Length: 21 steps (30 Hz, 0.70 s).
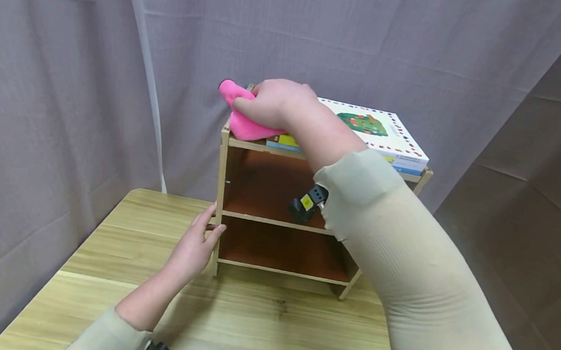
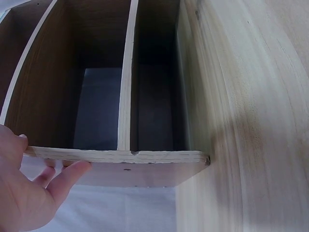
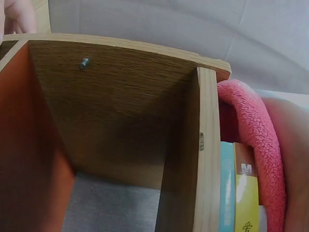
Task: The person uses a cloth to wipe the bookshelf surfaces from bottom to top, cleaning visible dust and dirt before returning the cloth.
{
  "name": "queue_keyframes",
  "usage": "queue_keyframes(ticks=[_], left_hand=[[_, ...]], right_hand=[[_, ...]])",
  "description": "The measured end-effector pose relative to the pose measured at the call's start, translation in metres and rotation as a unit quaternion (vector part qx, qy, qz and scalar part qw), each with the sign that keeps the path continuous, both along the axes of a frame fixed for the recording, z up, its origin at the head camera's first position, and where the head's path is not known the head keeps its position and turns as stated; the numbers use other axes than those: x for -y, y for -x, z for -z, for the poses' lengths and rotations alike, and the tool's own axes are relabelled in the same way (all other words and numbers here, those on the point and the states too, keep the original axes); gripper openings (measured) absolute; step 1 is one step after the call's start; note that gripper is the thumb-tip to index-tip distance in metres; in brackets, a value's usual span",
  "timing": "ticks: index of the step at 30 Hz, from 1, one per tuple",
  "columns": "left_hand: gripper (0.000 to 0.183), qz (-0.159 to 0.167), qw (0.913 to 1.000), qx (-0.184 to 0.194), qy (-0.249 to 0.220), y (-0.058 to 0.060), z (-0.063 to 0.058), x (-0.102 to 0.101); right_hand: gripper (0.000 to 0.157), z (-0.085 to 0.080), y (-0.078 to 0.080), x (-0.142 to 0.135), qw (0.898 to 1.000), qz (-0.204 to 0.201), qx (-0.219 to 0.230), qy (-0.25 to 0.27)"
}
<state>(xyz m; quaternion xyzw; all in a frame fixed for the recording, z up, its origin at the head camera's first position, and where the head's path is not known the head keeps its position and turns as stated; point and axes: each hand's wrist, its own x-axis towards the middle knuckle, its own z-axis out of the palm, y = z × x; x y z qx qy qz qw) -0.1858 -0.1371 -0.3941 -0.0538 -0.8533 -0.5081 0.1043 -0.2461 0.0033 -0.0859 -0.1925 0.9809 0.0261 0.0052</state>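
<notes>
A pink fuzzy cloth (image 1: 249, 126) lies bunched at the left end of the top of a small wooden shelf (image 1: 286, 222). My right hand (image 1: 276, 103) grips it from above, thumb against the cloth, with one end sticking out to the left. In the right wrist view the cloth (image 3: 258, 135) hangs against the ends of stacked books (image 3: 236, 186). Lower down, my left hand (image 1: 195, 248) holds the shelf's left side panel near its front edge. The left wrist view shows its fingers (image 2: 67, 179) along the panel's outer face, with one fingertip over the edge.
A white book with a green picture (image 1: 363, 124) lies on the stack on the shelf top, right of the cloth. The shelf stands on a wooden table (image 1: 125, 256). Grey curtains (image 1: 272, 26) hang close behind and at the left, and a darker one (image 1: 529, 216) at the right.
</notes>
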Motion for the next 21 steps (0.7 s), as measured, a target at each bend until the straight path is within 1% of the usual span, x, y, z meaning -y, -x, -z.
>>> queue_keyframes(ticks=[4,6,11,14,21], left_hand=[[0.062,0.002,1.0,-0.001,0.0,0.0,-0.001,0.0],[0.062,0.002,1.0,-0.002,-0.001,-0.001,-0.001,0.0],[0.062,0.003,1.0,0.003,0.0,-0.002,-0.003,0.0],[0.063,0.003,1.0,0.005,0.002,-0.002,-0.003,0.0],[0.063,0.005,0.9999,0.009,0.004,-0.002,-0.002,0.001]], right_hand=[[0.061,-0.002,-0.003,-0.001,0.999,-0.003,0.031,-0.018],[0.058,-0.001,-0.004,-0.001,0.999,-0.007,0.03,-0.015],[0.046,0.003,-0.005,0.001,0.999,-0.027,-0.016,-0.022],[0.044,0.004,-0.007,0.002,0.998,-0.034,-0.042,-0.027],[0.047,0.004,-0.02,0.004,0.997,-0.037,-0.057,-0.031]])
